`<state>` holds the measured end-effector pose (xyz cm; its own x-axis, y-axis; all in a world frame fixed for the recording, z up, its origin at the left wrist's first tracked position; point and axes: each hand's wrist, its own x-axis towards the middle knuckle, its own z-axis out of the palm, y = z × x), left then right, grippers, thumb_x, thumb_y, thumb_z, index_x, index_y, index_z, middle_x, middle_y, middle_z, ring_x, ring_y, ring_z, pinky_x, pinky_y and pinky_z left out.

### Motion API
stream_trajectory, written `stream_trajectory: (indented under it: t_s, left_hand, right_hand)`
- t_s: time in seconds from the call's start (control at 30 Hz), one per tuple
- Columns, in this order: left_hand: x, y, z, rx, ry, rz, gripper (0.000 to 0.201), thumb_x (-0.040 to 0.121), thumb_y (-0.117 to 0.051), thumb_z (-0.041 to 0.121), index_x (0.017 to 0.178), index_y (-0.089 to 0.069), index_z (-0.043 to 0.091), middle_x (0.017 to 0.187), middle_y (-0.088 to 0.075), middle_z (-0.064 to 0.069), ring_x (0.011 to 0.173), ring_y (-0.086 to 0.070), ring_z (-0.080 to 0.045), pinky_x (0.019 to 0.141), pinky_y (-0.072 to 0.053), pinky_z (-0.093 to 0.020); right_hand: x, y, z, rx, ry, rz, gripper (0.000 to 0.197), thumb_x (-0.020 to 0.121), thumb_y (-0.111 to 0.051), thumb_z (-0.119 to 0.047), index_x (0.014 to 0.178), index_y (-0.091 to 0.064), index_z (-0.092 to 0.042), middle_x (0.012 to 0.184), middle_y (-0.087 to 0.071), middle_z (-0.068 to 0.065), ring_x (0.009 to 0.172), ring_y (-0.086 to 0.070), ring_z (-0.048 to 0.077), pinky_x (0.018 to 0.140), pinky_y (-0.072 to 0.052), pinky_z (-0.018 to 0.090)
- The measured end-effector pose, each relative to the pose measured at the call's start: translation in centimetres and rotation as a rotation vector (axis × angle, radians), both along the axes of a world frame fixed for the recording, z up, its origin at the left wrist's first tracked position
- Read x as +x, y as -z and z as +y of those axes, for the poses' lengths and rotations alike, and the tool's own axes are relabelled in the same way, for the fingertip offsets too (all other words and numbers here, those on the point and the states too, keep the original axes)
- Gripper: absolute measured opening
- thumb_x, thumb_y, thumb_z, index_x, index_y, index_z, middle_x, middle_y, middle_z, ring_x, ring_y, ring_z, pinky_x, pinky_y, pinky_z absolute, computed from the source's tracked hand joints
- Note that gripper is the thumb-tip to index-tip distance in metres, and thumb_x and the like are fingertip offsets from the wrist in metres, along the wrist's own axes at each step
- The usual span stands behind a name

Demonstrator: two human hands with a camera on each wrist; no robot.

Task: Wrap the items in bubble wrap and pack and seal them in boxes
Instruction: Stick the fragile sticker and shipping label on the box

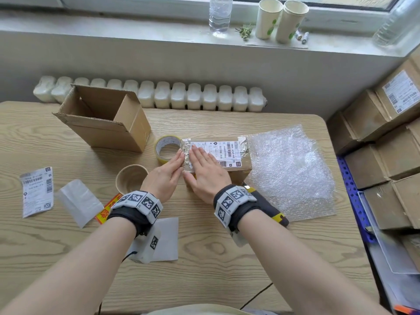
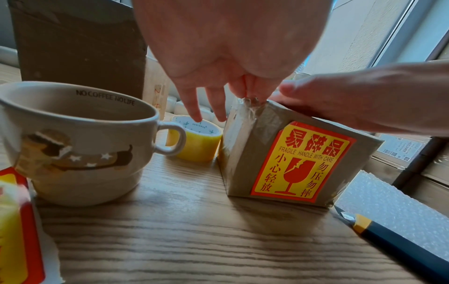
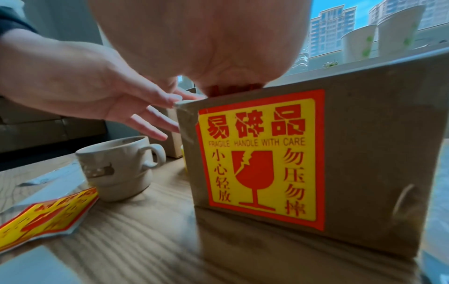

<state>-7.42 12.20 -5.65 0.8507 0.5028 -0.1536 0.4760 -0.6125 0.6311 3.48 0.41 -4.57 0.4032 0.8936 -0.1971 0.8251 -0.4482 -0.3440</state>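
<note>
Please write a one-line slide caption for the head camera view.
Both hands, left hand and right hand, press clear tape flat on a labelled sealed box beside a tape roll.

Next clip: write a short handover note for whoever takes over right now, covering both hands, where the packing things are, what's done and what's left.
Left hand: straight fingers pressing tape at the sealed box's left end.
Right hand: flat on the box top, open.
The box carries a shipping label and a fragile sticker.
Tape roll sits behind the left hand; mug unwrapped; bubble wrap right of the box; open box empty as far as visible.
Left: wrap, pack and seal the mug.
</note>
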Motion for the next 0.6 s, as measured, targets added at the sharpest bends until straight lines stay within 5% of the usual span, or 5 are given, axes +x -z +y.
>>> stream_trajectory:
  t_s: [0.23,0.43,0.6]
  left_hand:
    - [-0.1,0.2,0.2,0.036,-0.013,-0.04,0.046,0.097,-0.048,0.028,0.142,-0.039,0.031,0.145,-0.026,0.029,0.132,-0.041,-0.006,0.103,-0.041,-0.032]
    - [-0.1,0.0,0.3,0.084,0.036,0.028,0.048,0.099,-0.042,0.032,0.145,-0.032,0.029,0.148,-0.02,0.025,0.138,-0.029,-0.003,0.117,-0.017,-0.041]
    - [0.1,-0.8,-0.1,0.023,0.014,0.013,0.047,0.098,-0.047,0.026,0.144,-0.037,0.025,0.15,-0.029,0.017,0.137,-0.032,-0.006,0.116,-0.023,-0.035]
  right_hand:
    - [3.4,0.1,-0.6,-0.056,0.037,-0.025,0.061,0.101,-0.018,-0.044,0.152,0.002,-0.016,0.16,0.006,-0.003,0.146,0.006,0.008,0.119,0.004,0.027]
    - [5.2,0.3,-4.1,-0.092,0.156,-0.089,0.066,0.099,-0.013,-0.053,0.151,0.007,-0.017,0.159,0.01,-0.003,0.145,0.009,0.009,0.119,0.002,0.029]
    - [6.2,0.2,-6.4,-0.03,0.282,0.016,0.062,0.102,-0.021,-0.04,0.152,0.004,-0.013,0.159,0.012,0.0,0.145,0.011,0.01,0.118,0.004,0.027]
